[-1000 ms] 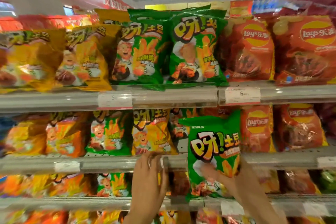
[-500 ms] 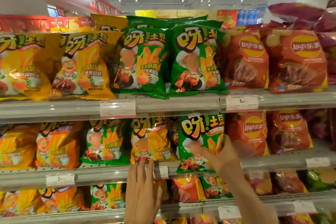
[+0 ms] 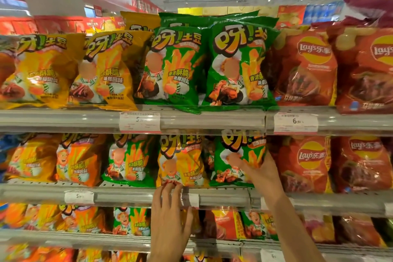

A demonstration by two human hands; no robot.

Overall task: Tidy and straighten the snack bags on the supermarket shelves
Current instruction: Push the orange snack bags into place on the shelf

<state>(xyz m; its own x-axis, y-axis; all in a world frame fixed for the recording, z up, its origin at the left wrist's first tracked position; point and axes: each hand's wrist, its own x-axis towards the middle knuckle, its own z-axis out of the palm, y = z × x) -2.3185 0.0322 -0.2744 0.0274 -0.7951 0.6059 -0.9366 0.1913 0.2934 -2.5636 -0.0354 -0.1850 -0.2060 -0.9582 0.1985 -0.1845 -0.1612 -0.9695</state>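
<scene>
The glossy green foil snack bag with orange lettering (image 3: 239, 158) stands on the grey metal middle shelf (image 3: 127, 194), between a yellow-orange foil bag of the same brand (image 3: 180, 161) on one side and a red foil crisp bag with a round yellow logo (image 3: 306, 164) on the other. Our right hand (image 3: 258, 171) holds it from the front, thumb across the lower face and the other fingers curled round its far edge, so the grip is wide and full on the bag. Its top seems to reach just under the upper shelf rail, and it looks close to upright, leaning slightly. Our left hand (image 3: 170, 210) lies below and to the side, with straight fingers (image 3: 168, 189) touching the crimped bottom seam of the yellow-orange bag at the shelf lip, holding nothing. To do this step well, we judge that we should ease the green bag back until its base sits flat behind the lip, turn its face square to the aisle, and press lightly, since the puffed foil will crush or slide under a hard squeeze. The left fingers can steady the neighbour so it does not tip forward as we let go. Beyond the right hand the red bags fill the row; past the left, more green and orange bags stand in line, some slightly tilted, which we would judge as work left.
</scene>
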